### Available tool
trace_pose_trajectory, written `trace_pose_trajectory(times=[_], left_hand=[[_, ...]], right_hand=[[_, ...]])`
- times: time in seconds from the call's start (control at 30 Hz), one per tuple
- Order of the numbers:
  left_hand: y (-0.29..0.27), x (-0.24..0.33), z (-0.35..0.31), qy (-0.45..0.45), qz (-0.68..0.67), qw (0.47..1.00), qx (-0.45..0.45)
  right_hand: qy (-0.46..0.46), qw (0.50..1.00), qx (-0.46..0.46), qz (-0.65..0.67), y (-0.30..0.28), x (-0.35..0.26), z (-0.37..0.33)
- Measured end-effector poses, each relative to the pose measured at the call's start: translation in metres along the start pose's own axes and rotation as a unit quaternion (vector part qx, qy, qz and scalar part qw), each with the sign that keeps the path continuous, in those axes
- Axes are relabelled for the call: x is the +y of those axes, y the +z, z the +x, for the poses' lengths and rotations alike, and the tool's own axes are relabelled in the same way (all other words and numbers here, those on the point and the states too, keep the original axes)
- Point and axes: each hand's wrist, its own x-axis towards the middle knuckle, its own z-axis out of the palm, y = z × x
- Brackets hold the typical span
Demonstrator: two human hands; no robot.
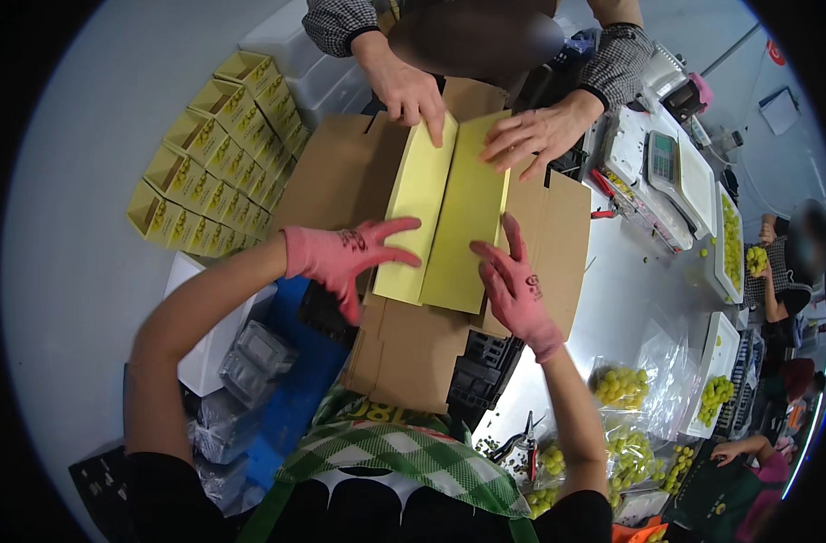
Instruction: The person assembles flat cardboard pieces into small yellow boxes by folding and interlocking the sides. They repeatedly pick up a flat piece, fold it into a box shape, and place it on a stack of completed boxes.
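Two long yellow card panels (463,217) lie side by side across an open brown cardboard box (404,353). My left hand (350,258), in a pink glove, is open with its fingers spread; the fingertips are over the left panel's edge. By the right panel's edge is my right hand (517,290), also in a pink glove, with its fingers apart and holding nothing. Across from me, a co-worker's left hand (544,131) and right hand (404,86) are at the far ends of the panels. What lies under the panels is hidden.
Stacked yellow printed boxes (196,190) stand at the left, above clear plastic containers (255,362). On the metal table at the right are a weighing scale (664,158), bagged green grapes (621,385), a white tray of grapes (728,240) and pruning shears (522,443). Other people work farther right.
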Motion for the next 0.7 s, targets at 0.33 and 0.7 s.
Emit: trace_pose_trajectory(times=[0.33, 0.7], left_hand=[[0.024, -0.018, 0.002, 0.019, 0.189, 0.978, 0.081], [0.072, 0.012, 0.050, -0.213, 0.208, 0.916, 0.268]], right_hand=[[-0.244, 0.860, -0.242, -0.376, -0.045, 0.002, 0.011], [-0.173, 0.934, 0.124, -0.288, 0.015, 0.025, 0.021]])
